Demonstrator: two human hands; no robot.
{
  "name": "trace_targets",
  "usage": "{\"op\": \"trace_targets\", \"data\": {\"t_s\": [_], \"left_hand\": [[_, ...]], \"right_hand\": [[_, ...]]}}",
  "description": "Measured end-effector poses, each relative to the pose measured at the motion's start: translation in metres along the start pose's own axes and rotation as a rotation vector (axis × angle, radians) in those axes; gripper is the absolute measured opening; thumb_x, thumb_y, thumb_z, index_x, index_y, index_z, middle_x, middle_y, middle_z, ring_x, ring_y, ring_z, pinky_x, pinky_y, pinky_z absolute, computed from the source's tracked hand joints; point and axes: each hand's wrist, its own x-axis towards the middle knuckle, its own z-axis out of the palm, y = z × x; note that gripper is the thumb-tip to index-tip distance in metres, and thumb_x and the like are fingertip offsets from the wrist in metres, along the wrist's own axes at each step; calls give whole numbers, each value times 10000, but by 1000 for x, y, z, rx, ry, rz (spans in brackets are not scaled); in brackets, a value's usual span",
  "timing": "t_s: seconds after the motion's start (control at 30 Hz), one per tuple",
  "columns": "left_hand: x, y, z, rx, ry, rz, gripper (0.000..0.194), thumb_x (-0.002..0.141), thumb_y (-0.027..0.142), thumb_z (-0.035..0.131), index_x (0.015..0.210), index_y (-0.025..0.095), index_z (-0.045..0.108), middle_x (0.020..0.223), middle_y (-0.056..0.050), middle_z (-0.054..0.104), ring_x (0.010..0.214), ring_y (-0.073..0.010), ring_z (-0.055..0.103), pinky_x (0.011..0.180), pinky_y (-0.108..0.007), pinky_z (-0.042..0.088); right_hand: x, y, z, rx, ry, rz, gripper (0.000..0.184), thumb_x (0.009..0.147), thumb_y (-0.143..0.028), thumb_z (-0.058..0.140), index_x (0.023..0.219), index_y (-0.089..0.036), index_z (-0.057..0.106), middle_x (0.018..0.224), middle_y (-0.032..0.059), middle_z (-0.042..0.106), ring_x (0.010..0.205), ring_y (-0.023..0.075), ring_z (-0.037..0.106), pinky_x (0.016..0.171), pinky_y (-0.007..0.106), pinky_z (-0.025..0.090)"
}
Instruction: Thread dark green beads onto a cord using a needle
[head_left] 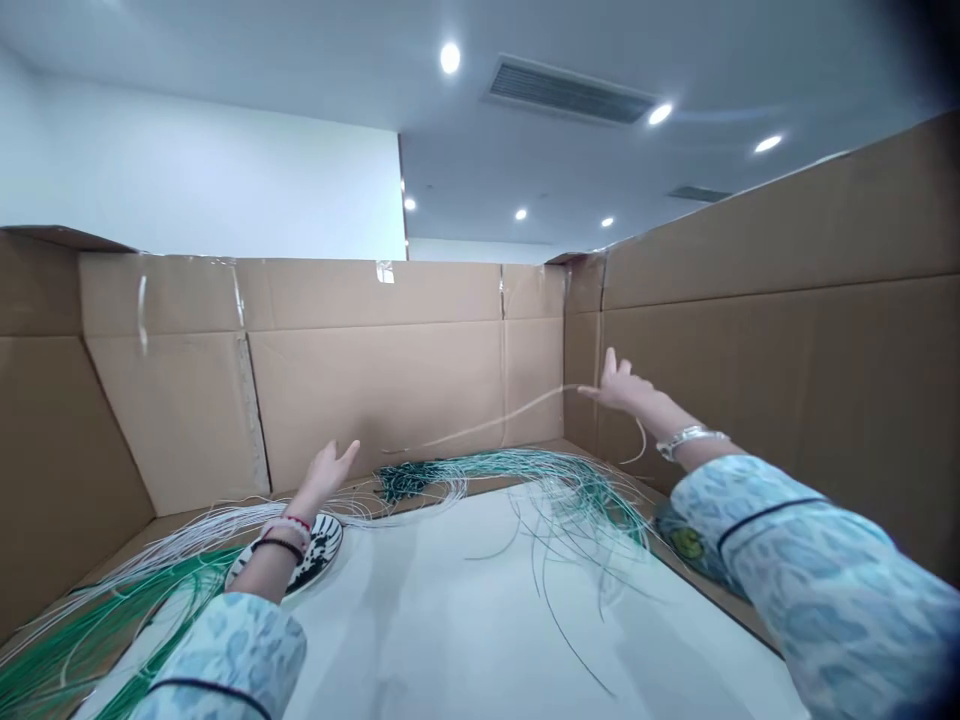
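Note:
A thin white strand [517, 408] stretches left from my right hand [619, 388], its loose tail curving down on the other side. The right hand is closed on it, though a finger or two stick up. My left hand [328, 474] is raised on the left with its thumb and a finger apart; I see nothing in it. The strand's faint, blurred left end fades out short of that hand. Below the left wrist lies a round black-and-white patterned object [324, 545], partly covered by the forearm. Green and white strands [517, 468] lie in a bundle between the hands.
Tall cardboard walls [375, 380] enclose the white work surface [450, 620]. More green strands [97, 620] and white strands [202, 525] spread at the left. A dark, rounded object with a yellow-green spot [686, 543] sits partly behind the right sleeve. Loose dark strands trail across the surface.

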Motion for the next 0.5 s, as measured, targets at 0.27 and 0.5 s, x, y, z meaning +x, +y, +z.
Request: {"op": "trace_targets", "data": {"t_s": [0.27, 0.5], "left_hand": [[-105, -10, -13, -2, -132, 102, 216, 968, 248, 624, 1163, 158, 650, 1221, -100, 694, 1161, -291, 646, 1012, -541, 488], [-262, 32, -19, -214, -653, 326, 217, 974, 340, 619, 1154, 236, 682, 1258, -79, 701, 1050, -234, 699, 882, -406, 588]], "right_hand": [[-75, -48, 112, -58, -330, -394, 462, 991, -344, 654, 1414, -203, 534, 1500, 126, 501, 1303, 344, 545, 1056, 594, 466], [-177, -136, 141, -18, -712, -974, 338, 984, -296, 671, 1298, -183, 620, 1381, 111, 605, 1215, 302, 614, 1013, 541, 517]]}}
